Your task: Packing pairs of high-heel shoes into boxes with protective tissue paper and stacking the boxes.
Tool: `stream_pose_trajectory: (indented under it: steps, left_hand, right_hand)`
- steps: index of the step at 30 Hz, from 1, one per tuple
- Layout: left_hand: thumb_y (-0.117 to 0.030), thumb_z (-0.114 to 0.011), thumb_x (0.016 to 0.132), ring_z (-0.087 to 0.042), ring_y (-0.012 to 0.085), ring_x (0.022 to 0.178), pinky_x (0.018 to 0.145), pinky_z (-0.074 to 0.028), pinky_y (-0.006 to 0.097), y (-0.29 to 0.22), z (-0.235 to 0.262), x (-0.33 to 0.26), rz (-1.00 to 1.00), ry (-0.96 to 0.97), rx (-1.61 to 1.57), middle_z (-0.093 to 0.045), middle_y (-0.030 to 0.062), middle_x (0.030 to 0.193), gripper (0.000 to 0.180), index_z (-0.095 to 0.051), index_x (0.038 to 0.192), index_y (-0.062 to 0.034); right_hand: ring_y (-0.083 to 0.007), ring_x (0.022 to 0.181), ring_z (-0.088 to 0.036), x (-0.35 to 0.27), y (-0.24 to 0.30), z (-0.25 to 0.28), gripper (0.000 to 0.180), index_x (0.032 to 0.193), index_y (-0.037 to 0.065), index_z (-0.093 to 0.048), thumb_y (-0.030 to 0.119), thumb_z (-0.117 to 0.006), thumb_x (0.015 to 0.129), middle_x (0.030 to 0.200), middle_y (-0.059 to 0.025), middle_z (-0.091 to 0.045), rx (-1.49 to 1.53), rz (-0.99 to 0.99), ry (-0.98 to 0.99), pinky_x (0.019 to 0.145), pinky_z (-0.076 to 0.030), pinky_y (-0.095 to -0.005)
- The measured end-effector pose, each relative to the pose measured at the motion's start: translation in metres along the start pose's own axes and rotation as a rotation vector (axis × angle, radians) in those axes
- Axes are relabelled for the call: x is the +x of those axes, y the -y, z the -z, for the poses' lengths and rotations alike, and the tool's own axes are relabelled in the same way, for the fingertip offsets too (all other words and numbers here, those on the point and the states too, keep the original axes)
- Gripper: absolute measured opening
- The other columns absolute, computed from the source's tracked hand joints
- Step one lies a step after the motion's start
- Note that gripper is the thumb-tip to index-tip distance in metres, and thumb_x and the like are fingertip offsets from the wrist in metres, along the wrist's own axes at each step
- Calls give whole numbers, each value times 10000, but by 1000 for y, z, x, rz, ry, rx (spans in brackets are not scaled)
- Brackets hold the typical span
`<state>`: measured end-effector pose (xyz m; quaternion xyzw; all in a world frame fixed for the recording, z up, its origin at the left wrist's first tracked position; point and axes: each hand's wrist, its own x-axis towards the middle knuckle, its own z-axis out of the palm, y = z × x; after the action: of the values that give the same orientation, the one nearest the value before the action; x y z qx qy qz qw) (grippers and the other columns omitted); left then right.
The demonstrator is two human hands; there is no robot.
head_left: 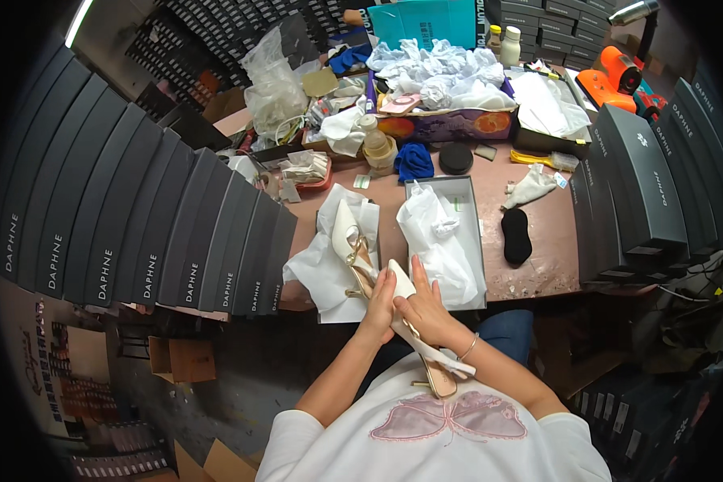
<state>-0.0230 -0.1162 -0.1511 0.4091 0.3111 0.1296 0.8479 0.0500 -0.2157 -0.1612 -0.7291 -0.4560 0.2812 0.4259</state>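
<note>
Between my hands, close to my chest, is a cream pointed slingback shoe point(402, 281) with its toe toward the table and its strap and heel end near my shirt. My left hand point(380, 305) wraps the shoe's left side. On the other side, my right hand point(427, 309) presses its thumb on the upper, its fingers reaching along the toe. The matching shoe point(345, 225) lies on white tissue paper point(317, 261) at the table's front, toe pointing away. To its right stands an open grey shoebox point(478, 281) with crumpled white tissue point(434, 241) inside.
Grey shoeboxes point(157, 217) line the left side, and more boxes point(639, 177) stack at right. A black oval pad point(516, 237), white cloth point(530, 186), yellow-handled brush point(542, 159), blue cloth point(414, 162) and glue-coloured bottle point(377, 149) lie beyond the shoebox. A purple carton point(450, 127) holds crumpled paper.
</note>
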Motion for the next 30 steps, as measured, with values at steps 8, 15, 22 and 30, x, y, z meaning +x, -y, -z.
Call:
stream_pose_trajectory:
  steps: [8,15,22,30]
  left_hand:
    - [-364,-364,1031,-479,185,1162,979,-417,341,2,9,-11,-122,-71,13,-455,97,1275,525,-218,1456,-93]
    - [-339,-428,1018,-408,185,1218,1021,-355,316,6,4,-24,-211,-128,120,-379,125,1357,576,-201,1460,-48]
    - [-348,-420,1020,-428,182,1195,995,-377,308,9,-6,-27,-150,-29,139,-401,127,1335,581,-185,1468,-63]
    - [-415,-368,1023,-512,196,1121,929,-447,336,3,-12,-19,-92,13,132,-455,110,1291,567,-215,1456,-82]
  right_hand:
    - [-443,1421,-94,8,4,-10,837,1010,-134,-647,629,-312,935,1506,-311,-171,-109,-15,1,1079,-62,-648]
    - [-457,1379,-216,-5,11,-8,763,1260,-20,-555,610,-250,956,1420,-300,-353,-18,23,-23,1090,-126,-614]
    - [-465,1309,-349,-32,21,17,467,1129,-1,-604,404,-463,942,1349,-277,-446,-138,78,-65,1056,-204,-630]
    - [-458,1428,24,-25,8,21,574,1012,-126,-564,433,-475,921,1530,-309,52,-76,159,34,1101,-53,-619]
